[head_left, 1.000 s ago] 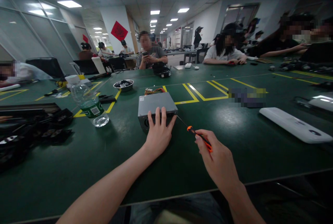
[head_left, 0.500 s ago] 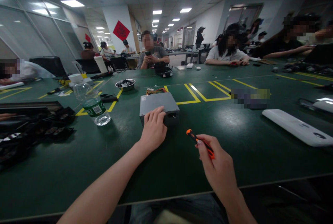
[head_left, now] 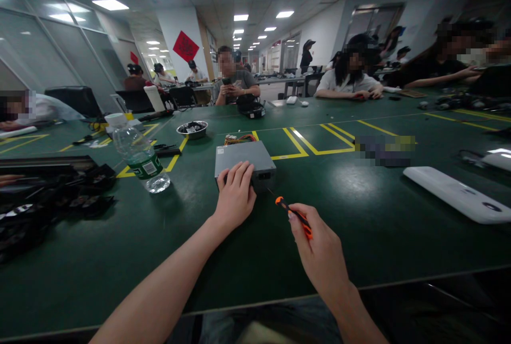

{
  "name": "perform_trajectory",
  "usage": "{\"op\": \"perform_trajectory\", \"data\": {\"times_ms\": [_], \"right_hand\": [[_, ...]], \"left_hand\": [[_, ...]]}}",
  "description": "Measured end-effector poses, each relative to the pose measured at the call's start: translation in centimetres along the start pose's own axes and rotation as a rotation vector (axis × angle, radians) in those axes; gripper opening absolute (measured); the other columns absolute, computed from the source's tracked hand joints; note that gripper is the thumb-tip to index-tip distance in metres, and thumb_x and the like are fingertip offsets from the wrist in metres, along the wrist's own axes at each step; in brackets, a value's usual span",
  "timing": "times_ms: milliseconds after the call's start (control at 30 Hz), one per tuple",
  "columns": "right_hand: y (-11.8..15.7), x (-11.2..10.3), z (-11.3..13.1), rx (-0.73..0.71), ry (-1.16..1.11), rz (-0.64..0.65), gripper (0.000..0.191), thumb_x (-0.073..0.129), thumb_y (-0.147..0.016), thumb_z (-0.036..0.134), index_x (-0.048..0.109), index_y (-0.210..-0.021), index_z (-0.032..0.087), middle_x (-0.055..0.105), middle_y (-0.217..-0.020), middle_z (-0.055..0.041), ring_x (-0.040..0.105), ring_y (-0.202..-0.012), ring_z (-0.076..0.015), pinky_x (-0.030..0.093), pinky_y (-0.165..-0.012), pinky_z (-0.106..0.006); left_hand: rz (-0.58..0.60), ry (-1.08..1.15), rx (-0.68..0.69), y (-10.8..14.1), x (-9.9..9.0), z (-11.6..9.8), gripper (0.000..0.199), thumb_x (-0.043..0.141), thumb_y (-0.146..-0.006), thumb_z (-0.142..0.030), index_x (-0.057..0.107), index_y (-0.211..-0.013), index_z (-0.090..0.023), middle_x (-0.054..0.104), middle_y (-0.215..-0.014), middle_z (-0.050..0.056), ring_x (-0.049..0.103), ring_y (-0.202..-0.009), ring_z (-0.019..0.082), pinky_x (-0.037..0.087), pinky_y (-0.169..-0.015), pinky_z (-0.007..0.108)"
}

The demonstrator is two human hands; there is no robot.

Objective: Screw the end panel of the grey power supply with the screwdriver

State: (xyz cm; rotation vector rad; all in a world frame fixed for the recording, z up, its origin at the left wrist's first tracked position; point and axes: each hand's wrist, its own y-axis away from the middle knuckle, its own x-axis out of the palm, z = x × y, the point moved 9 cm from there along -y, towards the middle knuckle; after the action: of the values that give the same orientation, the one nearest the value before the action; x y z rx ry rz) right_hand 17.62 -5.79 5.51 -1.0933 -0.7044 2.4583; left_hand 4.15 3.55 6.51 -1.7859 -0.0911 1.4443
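A grey metal computer power supply (head_left: 245,153) lies on the green table, its socket side facing me and a bundle of coloured wires behind it. My left hand (head_left: 235,195) grips its near edge, fingers over the top and thumb down on the front face. An orange-and-black screwdriver (head_left: 294,217) is held in my right hand (head_left: 321,245), with thumb and fingers closed round the handle. Its thin shaft points up and left at the lower front of the power supply. Whether the tip touches the metal I cannot tell.
A water bottle (head_left: 139,157) stands left, near dark parts (head_left: 56,189). Behind are a metal bowl (head_left: 192,130) with small dark pieces and a black device (head_left: 251,107). A white elongated case (head_left: 451,195) lies right. Several people sit around the table (head_left: 359,237).
My right hand has moved left and slightly forward, bringing the screwdriver's tip close to the power supply's front. My left hand stays on the power supply.
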Motion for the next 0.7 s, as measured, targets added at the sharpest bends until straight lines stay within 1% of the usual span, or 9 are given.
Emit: {"op": "perform_trajectory", "data": {"times_ms": [233,433,567,600,700], "right_hand": [[-0.1,0.2,-0.1,0.002,0.008,0.000,0.024,0.036,-0.093,0.034,0.053,-0.100,0.019,0.065,-0.086,-0.0045,0.065,-0.072,-0.0159,0.051,-0.064,-0.027],[-0.1,0.3,0.1,-0.024,0.024,-0.002,0.021,0.036,-0.093,0.034,0.051,-0.101,0.020,0.063,-0.091,-0.0055,0.064,-0.079,-0.0166,0.052,-0.065,-0.027],[-0.1,0.6,1.4,-0.057,0.058,0.046,0.019,0.041,-0.091,0.032,0.049,-0.100,0.018,0.055,-0.094,-0.0084,0.063,-0.078,-0.0185,0.053,-0.059,-0.028],[0.0,0.6,1.9,-0.076,0.067,0.056,0.019,0.042,-0.090,0.029,0.049,-0.102,0.017,0.053,-0.096,-0.0096,0.063,-0.079,-0.0188,0.053,-0.059,-0.029],[0.2,0.7,3.6,-0.153,0.071,0.046,0.026,0.040,-0.086,0.018,0.045,-0.111,0.015,0.048,-0.103,-0.0127,0.061,-0.085,-0.0193,0.055,-0.067,-0.032]], "left_hand": [[-0.004,-0.001,-0.005,0.0,0.0,-0.1,0.046,0.041,-0.084,-0.019,0.041,-0.130,-0.015,0.046,-0.136,0.011,0.036,-0.127,0.024,0.022,-0.104,0.043],[-0.003,0.001,-0.005,0.0,-0.1,-0.1,0.048,0.042,-0.083,-0.019,0.041,-0.131,-0.015,0.046,-0.136,0.011,0.036,-0.127,0.025,0.023,-0.104,0.044],[0.002,0.004,-0.006,0.0,0.0,-0.2,0.048,0.042,-0.083,-0.018,0.040,-0.131,-0.014,0.045,-0.136,0.012,0.035,-0.128,0.025,0.022,-0.104,0.044],[0.004,0.003,-0.004,0.0,0.1,-0.2,0.048,0.042,-0.083,-0.018,0.040,-0.130,-0.013,0.045,-0.136,0.012,0.035,-0.128,0.025,0.021,-0.105,0.044],[0.009,-0.004,-0.002,0.0,0.2,-0.2,0.049,0.043,-0.082,-0.018,0.040,-0.131,-0.013,0.045,-0.137,0.012,0.035,-0.128,0.025,0.021,-0.105,0.044]]}}
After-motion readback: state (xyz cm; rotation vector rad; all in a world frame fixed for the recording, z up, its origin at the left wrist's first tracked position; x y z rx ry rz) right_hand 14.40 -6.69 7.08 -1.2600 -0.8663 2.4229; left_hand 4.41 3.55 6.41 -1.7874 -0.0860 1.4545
